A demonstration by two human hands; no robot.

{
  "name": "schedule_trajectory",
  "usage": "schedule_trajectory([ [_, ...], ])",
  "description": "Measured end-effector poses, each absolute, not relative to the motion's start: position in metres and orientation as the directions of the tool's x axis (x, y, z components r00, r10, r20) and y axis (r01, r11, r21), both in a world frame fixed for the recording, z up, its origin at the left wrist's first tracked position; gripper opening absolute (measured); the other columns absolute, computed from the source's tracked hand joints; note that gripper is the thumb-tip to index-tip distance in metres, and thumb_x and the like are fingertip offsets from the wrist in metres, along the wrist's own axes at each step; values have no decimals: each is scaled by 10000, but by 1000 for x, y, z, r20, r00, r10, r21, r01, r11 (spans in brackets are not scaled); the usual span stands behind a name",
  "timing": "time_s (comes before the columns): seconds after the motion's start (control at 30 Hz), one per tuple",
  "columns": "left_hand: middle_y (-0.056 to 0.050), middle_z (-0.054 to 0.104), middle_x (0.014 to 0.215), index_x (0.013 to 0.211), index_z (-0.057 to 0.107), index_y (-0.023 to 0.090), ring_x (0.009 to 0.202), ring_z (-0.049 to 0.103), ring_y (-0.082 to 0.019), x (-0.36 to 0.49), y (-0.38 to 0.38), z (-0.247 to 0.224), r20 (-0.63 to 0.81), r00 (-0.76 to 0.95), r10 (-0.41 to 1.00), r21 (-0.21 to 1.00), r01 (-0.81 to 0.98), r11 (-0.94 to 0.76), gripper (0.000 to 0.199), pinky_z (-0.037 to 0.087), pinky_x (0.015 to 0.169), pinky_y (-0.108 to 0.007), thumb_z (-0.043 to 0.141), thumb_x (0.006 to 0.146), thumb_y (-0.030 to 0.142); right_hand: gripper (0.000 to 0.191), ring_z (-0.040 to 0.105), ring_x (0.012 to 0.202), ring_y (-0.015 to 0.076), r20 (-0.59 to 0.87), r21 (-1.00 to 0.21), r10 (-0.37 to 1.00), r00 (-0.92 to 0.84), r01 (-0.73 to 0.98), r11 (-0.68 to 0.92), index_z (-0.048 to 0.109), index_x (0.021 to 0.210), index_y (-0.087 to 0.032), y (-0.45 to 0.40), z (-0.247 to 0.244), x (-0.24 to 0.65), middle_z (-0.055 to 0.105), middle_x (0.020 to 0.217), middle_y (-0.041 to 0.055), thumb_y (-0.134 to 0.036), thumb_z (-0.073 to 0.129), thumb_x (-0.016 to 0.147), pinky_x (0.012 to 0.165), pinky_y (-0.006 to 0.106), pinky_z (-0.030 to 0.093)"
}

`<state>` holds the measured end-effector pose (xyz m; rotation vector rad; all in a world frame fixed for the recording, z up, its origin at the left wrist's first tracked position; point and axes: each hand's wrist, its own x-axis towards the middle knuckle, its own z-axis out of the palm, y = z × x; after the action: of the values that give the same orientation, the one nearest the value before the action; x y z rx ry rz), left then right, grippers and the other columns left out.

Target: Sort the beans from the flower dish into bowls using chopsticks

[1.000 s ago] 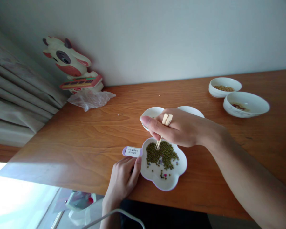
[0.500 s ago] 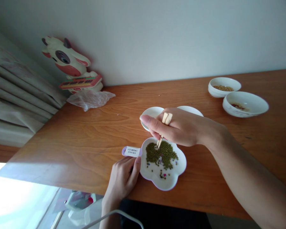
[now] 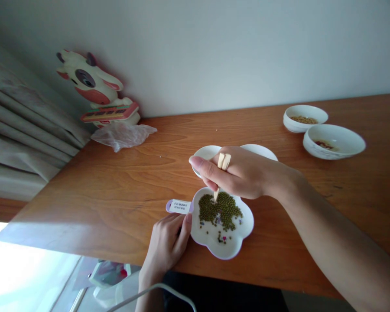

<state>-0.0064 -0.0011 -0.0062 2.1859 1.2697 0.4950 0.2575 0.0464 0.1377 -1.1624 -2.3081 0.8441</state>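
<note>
A pair of wooden chopsticks [image 3: 224,161] is gripped in my right hand [image 3: 243,173], tips pointing down among the green mung beans [image 3: 227,208]. The beans lie in a white flower-shaped dish [image 3: 225,251], mostly in its far half, with a few strewn nearer me. My left hand [image 3: 169,240] holds the dish's left side, its thumb at the rim below the purple labelled handle [image 3: 180,206]. Behind my right hand stand two white bowls, a left one [image 3: 206,151] and a right one [image 3: 261,151], both partly covered by the hand.
At the back right sit a bowl with tan grains [image 3: 305,125] and a bowl with reddish-brown bits [image 3: 334,147]. A cow-shaped toy keyboard [image 3: 110,112] leans by the wall at left, a crumpled plastic bag [image 3: 123,135] before it. A pale cable [image 3: 162,287] crosses below the table edge.
My right hand and the chopsticks have shifted slightly left, and the chopsticks look more closely together. My left hand and the dish stay in place.
</note>
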Motion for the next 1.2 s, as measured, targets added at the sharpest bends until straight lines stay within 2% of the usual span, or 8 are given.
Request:
schedule_trajectory([
  [0.17, -22, 649, 759, 751, 514, 200, 701, 545, -144, -7, -1, -6, 35, 482, 875, 629, 670, -394, 370, 373, 697, -273, 404, 1076, 338, 769, 449, 502, 96, 94, -677, 831, -548, 577, 457, 619, 662, -170, 46, 138, 258, 626, 601, -1, -677, 176, 1032, 587, 324, 297],
  [0.37, -39, 647, 737, 733, 515, 199, 687, 546, -155, -6, -1, -6, 38, 480, 876, 618, 678, -399, 384, 381, 673, -270, 391, 1072, 332, 784, 468, 503, 106, 29, -690, 861, -508, 612, 385, 638, 737, -179, 44, 135, 264, 567, 569, -18, -729, 143, 997, 579, 332, 290],
  [0.53, -46, 657, 751, 747, 538, 194, 685, 540, -153, -6, -2, -5, 36, 480, 877, 626, 673, -394, 374, 390, 681, -277, 397, 1070, 317, 799, 463, 509, 115, 13, -705, 852, -524, 599, 379, 618, 720, -184, 44, 137, 262, 553, 565, -13, -745, 114, 981, 591, 338, 302],
  [0.8, -33, 643, 745, 742, 511, 196, 688, 538, -145, -7, -2, -6, 35, 487, 873, 616, 677, -403, 373, 376, 680, -270, 398, 1073, 324, 777, 488, 539, 114, 7, -712, 856, -517, 598, 367, 616, 756, -178, 44, 138, 262, 636, 649, 12, -736, 128, 990, 593, 333, 316],
  [1.2, -38, 651, 739, 736, 515, 194, 677, 535, -147, -6, -1, -5, 44, 480, 876, 621, 674, -400, 369, 378, 681, -279, 401, 1068, 308, 787, 458, 525, 113, 26, -714, 837, -547, 576, 398, 624, 705, -178, 45, 138, 260, 616, 618, 7, -722, 139, 1001, 584, 336, 291],
])
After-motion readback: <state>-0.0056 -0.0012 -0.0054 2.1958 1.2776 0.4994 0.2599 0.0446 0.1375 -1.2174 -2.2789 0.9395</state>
